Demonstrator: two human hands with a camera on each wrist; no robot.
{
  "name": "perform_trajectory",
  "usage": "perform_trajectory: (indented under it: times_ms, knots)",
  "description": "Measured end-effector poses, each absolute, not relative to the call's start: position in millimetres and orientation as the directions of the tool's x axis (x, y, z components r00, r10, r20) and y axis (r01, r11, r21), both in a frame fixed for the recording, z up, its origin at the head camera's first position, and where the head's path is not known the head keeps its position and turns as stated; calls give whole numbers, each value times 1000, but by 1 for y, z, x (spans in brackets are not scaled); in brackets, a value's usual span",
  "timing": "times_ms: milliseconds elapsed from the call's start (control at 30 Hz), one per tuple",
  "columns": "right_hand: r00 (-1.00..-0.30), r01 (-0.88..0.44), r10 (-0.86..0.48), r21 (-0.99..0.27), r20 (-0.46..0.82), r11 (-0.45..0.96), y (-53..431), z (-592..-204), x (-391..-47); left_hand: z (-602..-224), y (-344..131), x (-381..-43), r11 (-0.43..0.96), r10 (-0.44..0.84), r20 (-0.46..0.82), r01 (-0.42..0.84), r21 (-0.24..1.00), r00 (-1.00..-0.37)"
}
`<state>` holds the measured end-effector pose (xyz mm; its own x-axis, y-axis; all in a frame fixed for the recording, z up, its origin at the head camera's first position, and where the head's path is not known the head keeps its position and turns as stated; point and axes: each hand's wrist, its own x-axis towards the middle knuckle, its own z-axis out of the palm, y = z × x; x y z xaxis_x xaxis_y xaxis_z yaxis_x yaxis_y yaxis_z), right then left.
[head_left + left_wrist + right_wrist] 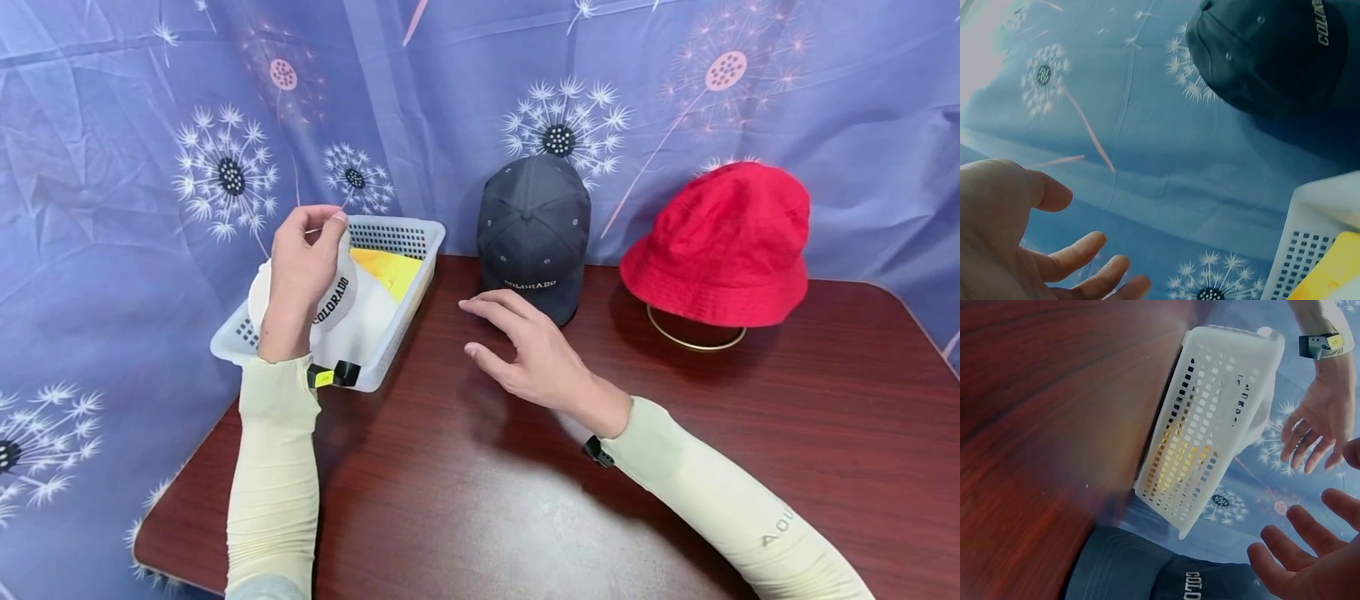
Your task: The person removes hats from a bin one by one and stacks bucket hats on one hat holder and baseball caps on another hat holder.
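My left hand (303, 254) is raised over the white basket (431, 267), its fingers loosely bent with nothing between them in the left wrist view. Partly behind that hand, a white cap (363, 312) lettered COLORADO lies in the basket, beside something yellow (393, 268). My right hand (536, 354) hovers over the table, fingers spread and holding nothing. Just beyond its fingertips stands a dark cap (532, 221), also lettered COLORADO, with its brim toward me. Seen from the right wrist, the basket wall (1194, 425) shows yellow through its holes.
A red bucket hat (720, 246) sits on a stand with a gold ring base (693, 343) at the right. The dark wood table (450, 500) has rounded corners, and a blue dandelion-print cloth (442, 108) hangs right behind it.
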<state>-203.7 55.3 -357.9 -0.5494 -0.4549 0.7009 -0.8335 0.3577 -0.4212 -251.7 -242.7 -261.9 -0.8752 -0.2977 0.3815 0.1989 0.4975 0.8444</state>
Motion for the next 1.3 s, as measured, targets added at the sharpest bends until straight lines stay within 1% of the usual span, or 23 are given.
perform_trajectory:
  times_ms: [167,400,600,767,1300]
  knots:
    - [-555,-830,-470,-428,686,357,51,-360,-203,-261,-253,-254,527,-319,391,182,830,-863]
    - [-556,-831,-482,-427,677,357,44,-359,-201,-260,-266,-253,594,-342,366,102,798,-866]
    - [-548,-836,-492,-422,677,351,37,-358,-197,-261,-274,-255,605,-362,336,55,794,-869]
    - [-533,-845,-492,-415,688,336,30,-357,-196,-260,-279,-254,620,-391,346,34,784,-853]
    - [-499,-867,-507,-391,703,310,3,-355,-193,-261,-298,-258,633,-490,297,-100,767,-820]
